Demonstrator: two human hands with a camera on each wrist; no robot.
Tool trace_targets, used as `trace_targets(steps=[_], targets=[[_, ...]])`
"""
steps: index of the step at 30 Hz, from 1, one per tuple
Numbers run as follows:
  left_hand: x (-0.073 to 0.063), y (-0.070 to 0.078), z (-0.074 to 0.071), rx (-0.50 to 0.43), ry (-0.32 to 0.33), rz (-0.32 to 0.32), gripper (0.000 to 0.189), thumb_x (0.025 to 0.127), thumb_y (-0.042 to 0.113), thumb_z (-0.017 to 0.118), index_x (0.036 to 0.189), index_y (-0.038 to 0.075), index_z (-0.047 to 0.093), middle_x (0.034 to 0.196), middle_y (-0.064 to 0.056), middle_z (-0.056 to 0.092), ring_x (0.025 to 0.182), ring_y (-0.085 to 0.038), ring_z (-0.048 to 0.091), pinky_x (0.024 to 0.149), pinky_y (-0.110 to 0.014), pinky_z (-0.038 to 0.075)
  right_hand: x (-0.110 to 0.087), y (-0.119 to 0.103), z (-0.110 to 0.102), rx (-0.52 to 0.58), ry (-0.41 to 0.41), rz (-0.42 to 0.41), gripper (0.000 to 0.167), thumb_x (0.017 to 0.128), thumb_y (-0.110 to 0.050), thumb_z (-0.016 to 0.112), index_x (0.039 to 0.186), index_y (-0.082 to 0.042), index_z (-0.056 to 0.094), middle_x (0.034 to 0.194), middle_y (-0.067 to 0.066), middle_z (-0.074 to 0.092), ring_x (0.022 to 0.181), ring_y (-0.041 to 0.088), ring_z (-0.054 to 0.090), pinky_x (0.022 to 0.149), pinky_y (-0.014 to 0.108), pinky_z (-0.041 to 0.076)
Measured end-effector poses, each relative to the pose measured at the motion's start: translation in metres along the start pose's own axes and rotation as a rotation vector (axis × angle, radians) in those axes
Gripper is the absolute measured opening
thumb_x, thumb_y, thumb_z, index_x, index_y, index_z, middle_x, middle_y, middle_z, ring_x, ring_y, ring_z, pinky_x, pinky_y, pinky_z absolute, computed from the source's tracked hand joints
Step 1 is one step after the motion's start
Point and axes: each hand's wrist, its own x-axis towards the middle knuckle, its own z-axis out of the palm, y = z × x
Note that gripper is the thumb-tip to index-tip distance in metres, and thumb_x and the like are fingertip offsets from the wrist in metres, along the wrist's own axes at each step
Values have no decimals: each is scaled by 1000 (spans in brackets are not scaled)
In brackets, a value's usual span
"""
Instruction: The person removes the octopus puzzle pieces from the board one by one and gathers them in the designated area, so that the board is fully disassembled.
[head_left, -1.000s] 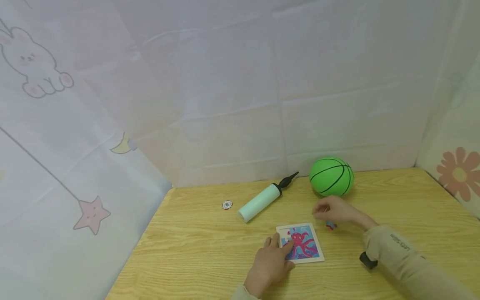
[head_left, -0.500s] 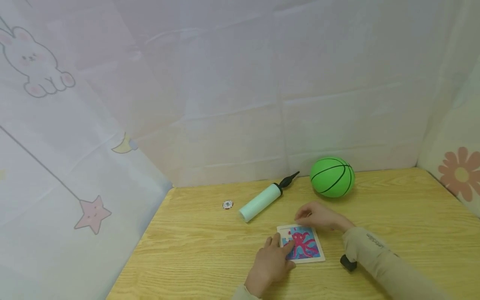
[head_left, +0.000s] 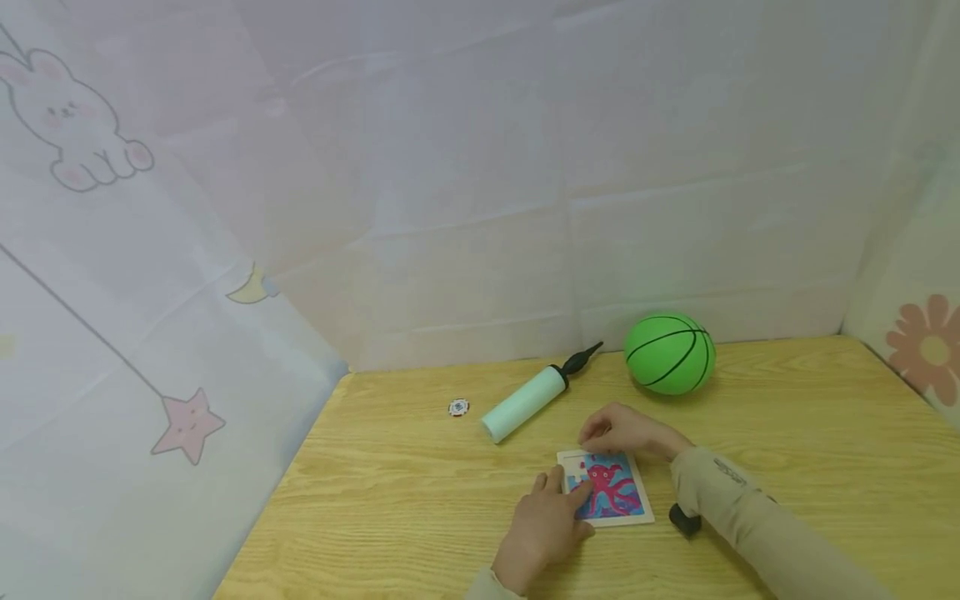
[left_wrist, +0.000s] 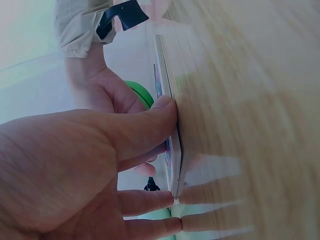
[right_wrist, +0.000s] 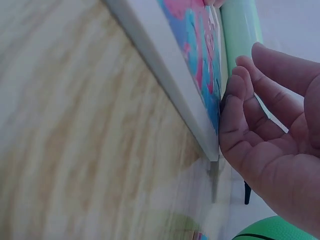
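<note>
A jigsaw puzzle (head_left: pixel 611 496) with a pink octopus on blue lies in a white frame on the wooden table. Its upper left part shows bare white tray. My left hand (head_left: pixel 543 525) rests on its left side, fingers extended; in the left wrist view, the thumb (left_wrist: pixel 162 112) presses the frame's edge. Over the far edge, my right hand (head_left: pixel 630 429) has its fingers curled and fingertips close together. Between them, the right wrist view shows a thin dark edge of what looks like a puzzle piece (right_wrist: pixel 226 95), mostly hidden by the fingers.
Behind the puzzle lies a pale green hand pump (head_left: pixel 525 404) with a black nozzle. A green ball (head_left: pixel 670 353) stands at the back right, a round chip (head_left: pixel 458 407) at the back left. A small blue and red patch (right_wrist: pixel 197 235) shows at the right wrist view's bottom edge.
My right hand has moved left from beside the puzzle to its far edge. The blue and red piece beneath that hand earlier is out of the head view now. My left hand has stayed put.
</note>
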Motion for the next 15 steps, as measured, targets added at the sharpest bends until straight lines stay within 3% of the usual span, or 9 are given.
trace_targets(steps=[15], targets=[[0, 1, 0, -15, 5, -7, 55, 88, 47, 64, 140, 37, 49, 141, -9, 43, 124, -28, 46, 80, -41, 52, 9, 5, -2, -93, -81, -66, 11, 84, -9, 72, 94, -4, 74, 90, 1, 69, 79, 13, 60, 72, 28, 50]])
